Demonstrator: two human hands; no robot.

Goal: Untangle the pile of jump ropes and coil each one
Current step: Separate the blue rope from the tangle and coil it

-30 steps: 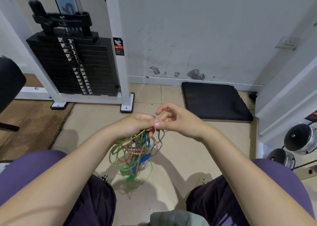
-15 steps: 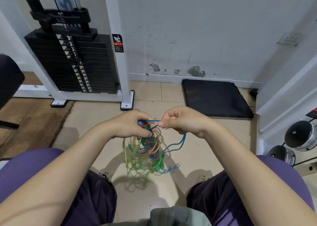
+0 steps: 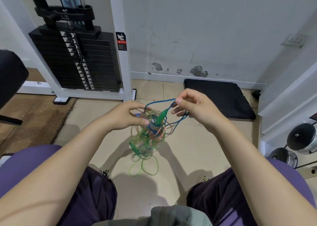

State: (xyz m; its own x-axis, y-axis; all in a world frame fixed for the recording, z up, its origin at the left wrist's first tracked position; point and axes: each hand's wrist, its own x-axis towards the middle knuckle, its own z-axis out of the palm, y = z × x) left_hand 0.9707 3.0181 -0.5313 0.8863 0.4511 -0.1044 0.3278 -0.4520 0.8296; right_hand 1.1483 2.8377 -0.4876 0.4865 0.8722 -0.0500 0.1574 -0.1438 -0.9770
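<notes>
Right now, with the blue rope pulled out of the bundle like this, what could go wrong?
The right hand pulls a blue rope loop that still runs into the tangle gripped by the left hand; pulling harder may tighten knots. A green handle lying across the strands could snag.

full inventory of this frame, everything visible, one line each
rope tangle: 1 bundle, green, blue and orange strands, held in the air between the knees; number of ropes cannot be told
blue rope: 1 loop, blue, drawn out of the tangle to the right
green handle: 1, green, at top of tangle
weight stack: 1, black, in white frame, far left
black mat: 1, on floor by the wall
dumbbells: 2 ends seen, chrome and black, right edge
wall socket: 1, white, upper right
black pad: 1, left edge
brown mat: 1, floor left
left hand: 1, holds the tangle's top
right hand: 1, pinches the blue rope
</notes>
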